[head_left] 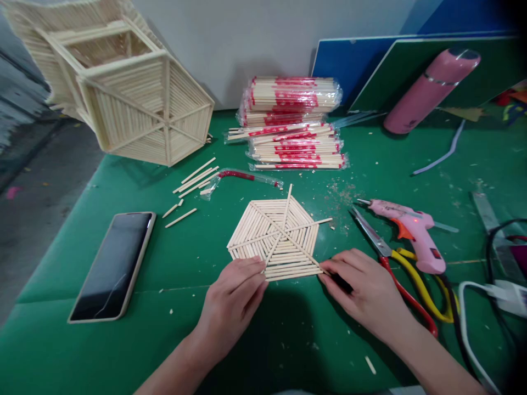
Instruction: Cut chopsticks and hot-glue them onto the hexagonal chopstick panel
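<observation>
A flat hexagon panel of wooden sticks [280,233] lies on the green table [206,340] in front of me. My left hand [233,299] rests at its near left edge, fingers curled, fingertips touching the sticks. My right hand [362,288] is at the near right corner, fingers pressed together on the end of a thin stick that runs along the panel's near edge. A dark object shows under that hand's fingers; I cannot make it out.
A phone [113,263] lies at the left. Loose sticks [193,181] and a large stick-built structure [123,88] sit behind it. Packed chopstick bundles [292,123] are at the back. Pliers [395,263], a pink glue gun [411,230], cables [473,329] and a pink bottle [430,88] are at the right.
</observation>
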Motion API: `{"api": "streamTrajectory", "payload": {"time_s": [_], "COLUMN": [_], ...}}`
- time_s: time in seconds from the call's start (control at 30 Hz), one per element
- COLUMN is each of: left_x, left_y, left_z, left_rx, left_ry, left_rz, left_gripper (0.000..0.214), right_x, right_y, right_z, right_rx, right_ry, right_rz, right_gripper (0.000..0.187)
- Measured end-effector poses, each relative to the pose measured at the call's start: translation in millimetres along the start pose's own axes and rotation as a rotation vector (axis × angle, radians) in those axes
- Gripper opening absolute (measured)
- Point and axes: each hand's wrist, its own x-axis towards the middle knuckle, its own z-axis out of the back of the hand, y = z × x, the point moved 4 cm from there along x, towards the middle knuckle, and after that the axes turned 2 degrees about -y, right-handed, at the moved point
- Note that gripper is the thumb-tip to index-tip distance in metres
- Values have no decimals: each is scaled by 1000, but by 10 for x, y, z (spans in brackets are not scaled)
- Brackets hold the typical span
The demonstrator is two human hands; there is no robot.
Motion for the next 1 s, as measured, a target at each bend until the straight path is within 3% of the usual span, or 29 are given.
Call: {"api": "streamTrajectory", "payload": {"time_s": [1.0], "left_x": [-45], "left_y": [50], "left_z": [26], "left_rx": [-53], "left_ry": [57], "left_rz": [8], "left_gripper": [23], "right_x": [-17], "right_y": [-40], "right_z": [-12], "right_rx": [41], "right_ry": [7], "right_rz": [-13], "right_gripper": [12]}}
